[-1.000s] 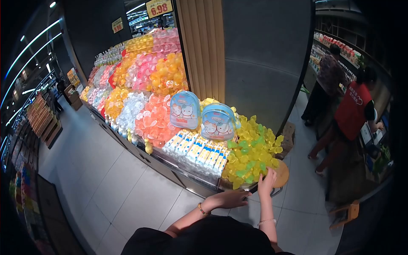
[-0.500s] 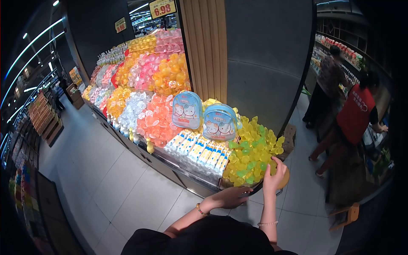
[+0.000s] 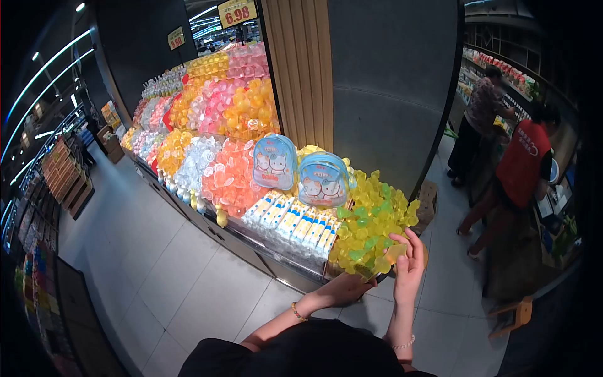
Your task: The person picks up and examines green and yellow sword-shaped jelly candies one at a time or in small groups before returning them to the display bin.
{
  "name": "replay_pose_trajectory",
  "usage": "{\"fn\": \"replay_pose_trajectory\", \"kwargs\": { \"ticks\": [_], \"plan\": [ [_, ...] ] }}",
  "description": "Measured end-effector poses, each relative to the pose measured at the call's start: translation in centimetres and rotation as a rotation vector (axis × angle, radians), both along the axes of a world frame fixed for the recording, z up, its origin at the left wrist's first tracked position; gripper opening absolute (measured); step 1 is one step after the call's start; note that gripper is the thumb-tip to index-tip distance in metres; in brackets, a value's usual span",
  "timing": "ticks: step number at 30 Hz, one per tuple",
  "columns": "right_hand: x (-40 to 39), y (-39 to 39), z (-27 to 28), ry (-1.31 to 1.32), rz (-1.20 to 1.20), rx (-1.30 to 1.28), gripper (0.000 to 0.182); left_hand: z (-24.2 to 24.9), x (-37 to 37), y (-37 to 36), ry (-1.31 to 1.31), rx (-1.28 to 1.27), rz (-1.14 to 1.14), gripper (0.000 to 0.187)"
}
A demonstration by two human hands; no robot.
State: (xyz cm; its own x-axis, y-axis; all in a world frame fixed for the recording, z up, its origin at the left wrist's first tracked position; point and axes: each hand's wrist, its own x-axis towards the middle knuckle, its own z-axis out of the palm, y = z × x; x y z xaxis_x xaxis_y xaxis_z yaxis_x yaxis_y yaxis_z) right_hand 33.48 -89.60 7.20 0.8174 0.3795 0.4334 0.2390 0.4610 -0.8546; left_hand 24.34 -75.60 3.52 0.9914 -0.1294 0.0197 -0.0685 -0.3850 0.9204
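Observation:
Along the front right corner of the display, a heap of yellow and green jelly cups (image 3: pixel 370 217) is piled up. My right hand (image 3: pixel 411 261) is closed round a yellow jelly cup (image 3: pixel 394 253) at the near side of that heap, thumb and fingers on it. Lower and to the left, my left hand (image 3: pixel 344 290) reaches in at the display's front edge, fingers stretched toward the right and partly hidden by the nearest cups. To the left of the heap lie white, blue and yellow packets (image 3: pixel 294 217) in a row.
Two clear blue cat-print backpacks (image 3: pixel 275 162) (image 3: pixel 324 180) stand upright behind the packets. Orange jelly cups (image 3: pixel 232 179) rise to the left. A wooden stool (image 3: pixel 512 316) stands on the right floor. A person in a red vest (image 3: pixel 526 160) and another person (image 3: pixel 483 116) are by the right shelves.
My right hand has shifted slightly and now shows a yellow jelly cup in its fingers. My left hand has moved a little right and up, to the heap's front edge.

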Motion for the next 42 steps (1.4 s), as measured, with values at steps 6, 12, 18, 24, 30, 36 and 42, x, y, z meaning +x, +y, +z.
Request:
{"fn": "replay_pose_trajectory", "kwargs": {
  "ticks": [6, 12, 18, 24, 30, 36, 42],
  "plan": [
    [1.2, -1.1, -0.5, 0.101, 0.258, -0.332, 0.03, 0.5, 0.4, 0.7, 0.287, 0.196, 0.072, 0.037],
    [2.0, -2.0, 1.1, -0.102, -0.371, -0.16, 0.028, -5.1, -0.2, 1.8, -0.03, 0.274, 0.094, 0.058],
    [2.9, -0.1, -0.5, -0.374, -0.633, -0.374, 0.02, -4.1, -0.2, 1.6, 0.051, 0.232, -0.038, 0.064],
    [7.1, 4.0, -8.3, -0.323, -0.567, -0.44, 0.019, -4.1, 0.1, 0.9, 0.106, 0.348, -0.127, 0.067],
    [6.0, 3.3, -6.3, -0.345, -0.509, -0.514, 0.02, -3.8, 0.3, 0.6, 0.13, 0.34, -0.208, 0.067],
    [6.0, 4.7, -7.5, -0.44, -0.562, -0.558, 0.022, -5.3, 0.6, 1.1, 0.142, 0.413, -0.214, 0.065],
    [8.6, 5.1, -7.6, -0.352, -0.511, -0.516, 0.022, -5.6, 0.7, 1.1, 0.088, 0.36, -0.235, 0.064]
  ]
}}
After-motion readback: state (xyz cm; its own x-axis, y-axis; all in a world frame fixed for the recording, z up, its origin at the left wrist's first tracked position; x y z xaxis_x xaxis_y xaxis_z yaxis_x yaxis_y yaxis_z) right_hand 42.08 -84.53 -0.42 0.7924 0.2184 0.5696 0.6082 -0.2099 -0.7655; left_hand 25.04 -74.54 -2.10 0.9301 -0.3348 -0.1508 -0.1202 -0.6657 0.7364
